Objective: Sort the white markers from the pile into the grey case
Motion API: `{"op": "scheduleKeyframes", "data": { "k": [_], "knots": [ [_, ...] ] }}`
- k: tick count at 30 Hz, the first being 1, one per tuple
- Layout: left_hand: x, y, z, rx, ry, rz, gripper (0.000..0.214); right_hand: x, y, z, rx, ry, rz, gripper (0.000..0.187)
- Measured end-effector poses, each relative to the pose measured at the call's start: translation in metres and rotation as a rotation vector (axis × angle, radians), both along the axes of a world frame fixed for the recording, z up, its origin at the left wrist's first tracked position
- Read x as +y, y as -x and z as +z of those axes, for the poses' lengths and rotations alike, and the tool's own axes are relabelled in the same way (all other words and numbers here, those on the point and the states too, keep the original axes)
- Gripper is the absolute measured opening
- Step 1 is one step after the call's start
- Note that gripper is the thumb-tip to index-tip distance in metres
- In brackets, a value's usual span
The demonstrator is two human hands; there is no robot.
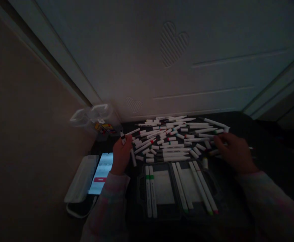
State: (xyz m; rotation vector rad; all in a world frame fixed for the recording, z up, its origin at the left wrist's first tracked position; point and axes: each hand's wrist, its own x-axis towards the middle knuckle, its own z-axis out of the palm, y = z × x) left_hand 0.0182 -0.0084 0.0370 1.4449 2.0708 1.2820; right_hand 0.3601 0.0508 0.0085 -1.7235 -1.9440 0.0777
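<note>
My left hand (121, 153) is closed around a white marker (122, 137), whose dark upper end points up above the fingers. It is held left of a heap of loose white markers (174, 154) and small separate caps (172, 138). At the heap's right side, my right hand (234, 153) reaches in with thumb and fingertips drawn together, close to the end of a lying marker. Whatever is between those fingertips is too dark to make out. In front of both hands lies an open dark case (176, 188) with several capped markers (151, 191) in its two halves.
A lit phone (101, 173) lies left of my left forearm, beside a pale elongated case (80, 183) and a white cable (80, 215). Clear plastic containers (106, 116) stand at the back left corner. A white panel with hearts (173, 43) rises behind the dark tabletop.
</note>
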Motion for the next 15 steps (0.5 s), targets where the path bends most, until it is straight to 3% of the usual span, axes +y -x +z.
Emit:
{"op": "scheduleKeyframes", "data": {
  "k": [3,9,15],
  "knots": [
    [0.000,0.005,-0.005,0.070,0.052,-0.023,0.028,0.000,0.000,0.000,0.003,0.008,-0.004,0.031],
    [-0.003,0.007,-0.008,0.227,0.224,-0.269,0.022,-0.001,0.002,0.003,0.000,0.039,-0.044,0.029],
    [-0.003,0.001,-0.021,0.419,0.286,-0.397,0.020,0.000,0.001,0.003,0.010,0.036,-0.063,0.028]
  ]
}}
